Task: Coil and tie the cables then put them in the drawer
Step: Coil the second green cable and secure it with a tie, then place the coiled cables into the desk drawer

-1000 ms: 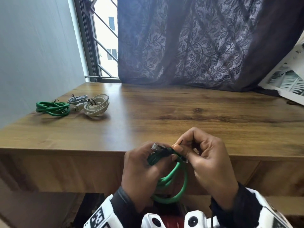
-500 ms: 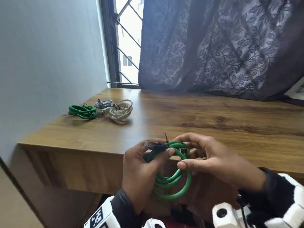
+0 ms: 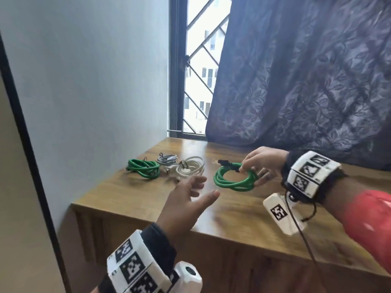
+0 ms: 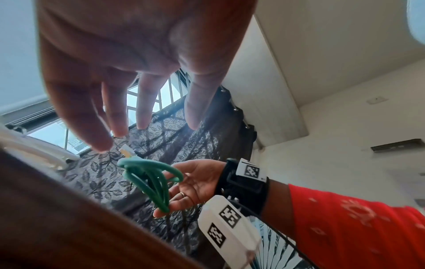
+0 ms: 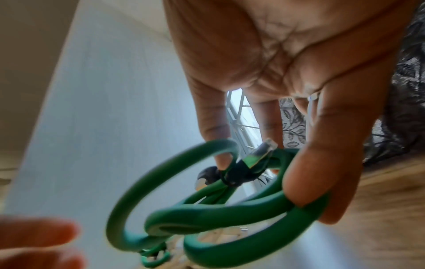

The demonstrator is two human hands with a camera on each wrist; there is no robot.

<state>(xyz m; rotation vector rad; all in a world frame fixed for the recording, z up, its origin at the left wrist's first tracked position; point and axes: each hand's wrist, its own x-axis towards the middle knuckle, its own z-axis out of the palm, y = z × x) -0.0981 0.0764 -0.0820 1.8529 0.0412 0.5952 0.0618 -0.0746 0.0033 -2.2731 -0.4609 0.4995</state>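
Observation:
My right hand (image 3: 257, 166) holds a coiled green cable (image 3: 233, 177) just above the wooden table (image 3: 243, 212), thumb and fingers pinching the coil near its black tie and clear plug. The right wrist view shows the same green cable (image 5: 218, 205) looped under my right hand (image 5: 276, 163), with a fingertip pressed on the coil. My left hand (image 3: 190, 197) hovers over the table left of the coil, fingers straight and holding nothing. The left wrist view shows my left hand (image 4: 138, 109) spread, and beyond it the green cable (image 4: 151, 180).
Three tied coils lie at the table's far left: a green coil (image 3: 143, 168), a grey coil (image 3: 167, 160) and a white coil (image 3: 190, 168). A grey wall stands on the left. A barred window (image 3: 190, 81) and a dark curtain (image 3: 296, 81) are behind the table.
My left hand let go of the green coil and opened. My right hand carried the coil forward over the table towards the other coils. The head view swung left.

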